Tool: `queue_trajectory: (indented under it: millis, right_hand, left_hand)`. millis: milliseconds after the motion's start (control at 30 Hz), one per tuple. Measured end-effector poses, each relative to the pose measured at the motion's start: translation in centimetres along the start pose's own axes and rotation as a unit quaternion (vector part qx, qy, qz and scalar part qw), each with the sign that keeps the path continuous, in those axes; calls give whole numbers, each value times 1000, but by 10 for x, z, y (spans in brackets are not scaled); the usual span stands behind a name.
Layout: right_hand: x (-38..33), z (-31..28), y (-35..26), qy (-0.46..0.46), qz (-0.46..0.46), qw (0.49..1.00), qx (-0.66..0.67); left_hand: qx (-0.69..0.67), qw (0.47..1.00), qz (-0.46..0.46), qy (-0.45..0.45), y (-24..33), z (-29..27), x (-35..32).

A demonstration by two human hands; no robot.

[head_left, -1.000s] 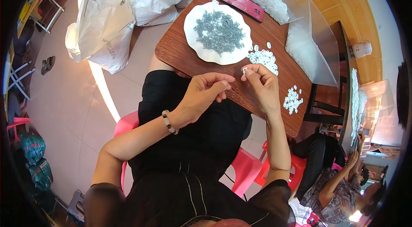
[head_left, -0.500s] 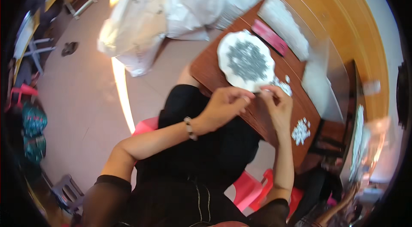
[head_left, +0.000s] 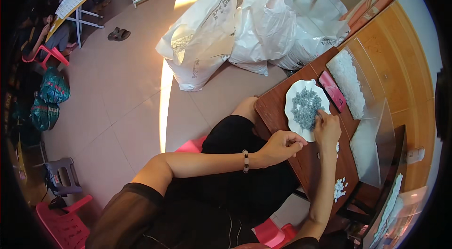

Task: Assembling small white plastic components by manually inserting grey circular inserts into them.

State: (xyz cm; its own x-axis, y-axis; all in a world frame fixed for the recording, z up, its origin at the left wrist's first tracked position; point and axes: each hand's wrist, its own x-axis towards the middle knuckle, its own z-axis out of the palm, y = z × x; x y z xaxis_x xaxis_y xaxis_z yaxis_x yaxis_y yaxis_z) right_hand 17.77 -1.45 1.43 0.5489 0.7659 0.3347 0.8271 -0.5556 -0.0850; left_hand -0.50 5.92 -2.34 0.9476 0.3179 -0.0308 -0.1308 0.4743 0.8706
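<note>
A white plate with a wavy rim stands on a small brown wooden table, holding a heap of small grey, metal-looking pieces. My right hand reaches over the plate's near right side, its fingertips bent together among the pieces; what they grip is too small to make out. Just off the near rim is my left hand, thumb and forefinger pinched; anything between them is hidden or too small to name. Small white pieces lie in a pile beside my right forearm, and more show partly behind my right wrist.
A pink flat case lies beyond the plate on the brown table. Clear bags of white pieces line the table's far right edge by a transparent panel. Large white sacks stand on the floor ahead. A person sits far left.
My right hand has moved away from my left hand and into the grey pieces on the plate. My left hand stays pinched near the rim. The whole view has shifted.
</note>
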Motion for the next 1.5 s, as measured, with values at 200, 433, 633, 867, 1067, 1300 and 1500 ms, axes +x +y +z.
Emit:
queue_trajectory:
  millis: [200,433,633,867,1067,1300,1500]
  right_hand:
    - [6,3,-4,-16,-17,1000,-16]
    - [7,3,-1,-19,-34,999,34]
    - [9,-1,-5,-71,-29,996,36]
    - [7,-1,-8,-62,-20,996,54]
    - [8,-1,-11,-29,-35,994,95]
    - [8,7,-7,-38,-35,995,83]
    - [5,8,-4,-29,-39,996,75]
  left_hand:
    - [8,1000,-6,5,6,0,1]
    - [19,1000,-18,12,6,-2,2]
    - [31,999,-36,-5,6,-2,1]
    - [8,999,-38,9,6,-2,1]
    - [19,999,-46,10,2,-2,3]
    - [21,999,-45,7,-1,-3,3]
    - [-7,999,-53,-3,-1,-5,3]
